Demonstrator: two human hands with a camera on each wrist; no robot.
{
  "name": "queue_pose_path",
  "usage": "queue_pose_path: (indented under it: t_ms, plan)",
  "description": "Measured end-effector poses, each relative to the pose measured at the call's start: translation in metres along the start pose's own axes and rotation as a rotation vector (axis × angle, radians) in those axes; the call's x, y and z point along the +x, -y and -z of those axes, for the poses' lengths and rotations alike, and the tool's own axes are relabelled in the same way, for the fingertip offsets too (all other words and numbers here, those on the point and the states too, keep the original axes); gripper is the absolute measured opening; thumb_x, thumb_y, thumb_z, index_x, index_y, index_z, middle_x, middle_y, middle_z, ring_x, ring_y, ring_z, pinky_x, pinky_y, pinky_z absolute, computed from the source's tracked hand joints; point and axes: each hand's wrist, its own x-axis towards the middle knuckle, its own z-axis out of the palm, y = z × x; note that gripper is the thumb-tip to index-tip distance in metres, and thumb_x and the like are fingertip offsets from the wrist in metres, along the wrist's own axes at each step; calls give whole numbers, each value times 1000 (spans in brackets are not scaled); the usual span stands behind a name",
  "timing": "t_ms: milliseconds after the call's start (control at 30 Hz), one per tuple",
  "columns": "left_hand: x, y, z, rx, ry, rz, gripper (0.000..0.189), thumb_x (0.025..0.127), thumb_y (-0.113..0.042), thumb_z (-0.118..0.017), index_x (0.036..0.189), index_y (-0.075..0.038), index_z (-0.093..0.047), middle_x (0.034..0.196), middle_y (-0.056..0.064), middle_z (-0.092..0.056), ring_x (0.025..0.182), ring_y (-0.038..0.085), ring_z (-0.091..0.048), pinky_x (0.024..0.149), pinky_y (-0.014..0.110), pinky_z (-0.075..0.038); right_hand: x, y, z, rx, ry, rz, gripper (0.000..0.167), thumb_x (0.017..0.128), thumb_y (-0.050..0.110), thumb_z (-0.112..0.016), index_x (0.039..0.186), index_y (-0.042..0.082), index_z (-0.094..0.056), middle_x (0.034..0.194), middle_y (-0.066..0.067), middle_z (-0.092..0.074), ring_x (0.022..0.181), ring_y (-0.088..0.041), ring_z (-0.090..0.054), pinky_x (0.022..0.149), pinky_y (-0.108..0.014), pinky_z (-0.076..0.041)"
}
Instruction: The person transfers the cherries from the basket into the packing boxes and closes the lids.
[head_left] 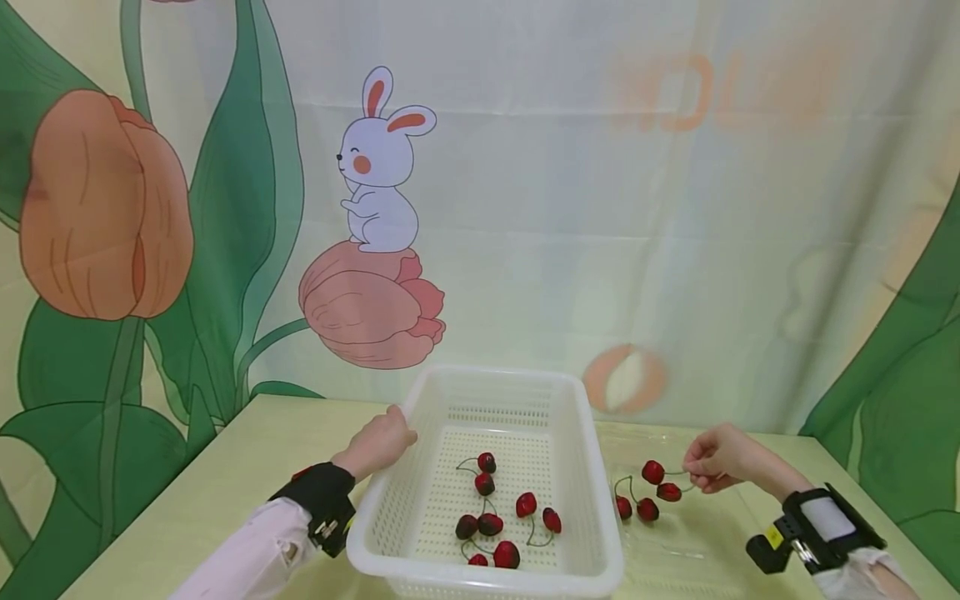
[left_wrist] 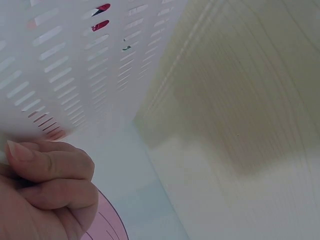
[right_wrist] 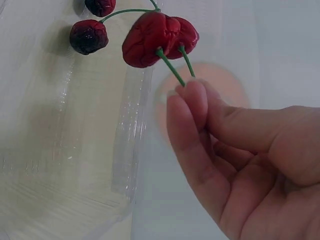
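Observation:
My right hand (head_left: 722,458) pinches the green stems of a pair of cherries (head_left: 660,482) between thumb and fingertips. In the right wrist view these wrinkled red cherries (right_wrist: 150,40) hang over a clear plastic tray (right_wrist: 125,165). Another pair of cherries (head_left: 647,509), joined by their stems, lies just left of them by the basket. At the left rim of a white plastic basket (head_left: 600,500), my left hand (head_left: 380,442) grips the edge with curled fingers. The left wrist view has that hand (left_wrist: 55,190) close against the slotted basket wall (left_wrist: 75,65).
Several dark red cherries (head_left: 506,555) in stemmed pairs lie on the basket's perforated floor. The basket stands on a pale wood-grain table (head_left: 262,467). Behind the table hangs a cloth backdrop (head_left: 517,208) printed with tulips and a rabbit.

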Motion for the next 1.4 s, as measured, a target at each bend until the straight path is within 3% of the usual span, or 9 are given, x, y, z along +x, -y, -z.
queue_pose_path:
  t_ms: [333,733,1133,1400]
  plan:
    - [-2,0,2,-5,-3,-6,34,89,-12,-49,108,13,-35,84,16,-48,69,25,-53,59,38,-46,-1,1,-2,-25,17,-13,3,83,-4,-59,80,-6,-59,64,-9,-57,54,-17,-53,56,-33,-50]
    - [-1,1,1,-17,0,-6,34,89,-12,-49,108,12,-35,84,16,-48,69,25,-54,59,38,-46,-3,-4,-3,-53,67,27,3,83,-5,-59,80,-7,-58,65,-9,-57,54,-16,-53,55,-33,-50]
    - [-1,1,1,-7,0,-12,34,89,-12,-49,109,13,-36,84,16,-48,68,25,-53,59,38,-46,-3,-5,-9,-87,88,-54,7,82,-6,-60,76,-3,-59,64,-8,-56,57,-16,-54,55,-31,-49]
    - [-2,1,2,8,-2,-19,33,89,-12,-49,107,13,-36,81,15,-47,68,24,-52,58,37,-45,-5,-6,-9,-114,101,-33,7,82,-2,-62,76,-3,-59,65,-8,-58,59,-17,-57,56,-31,-49]
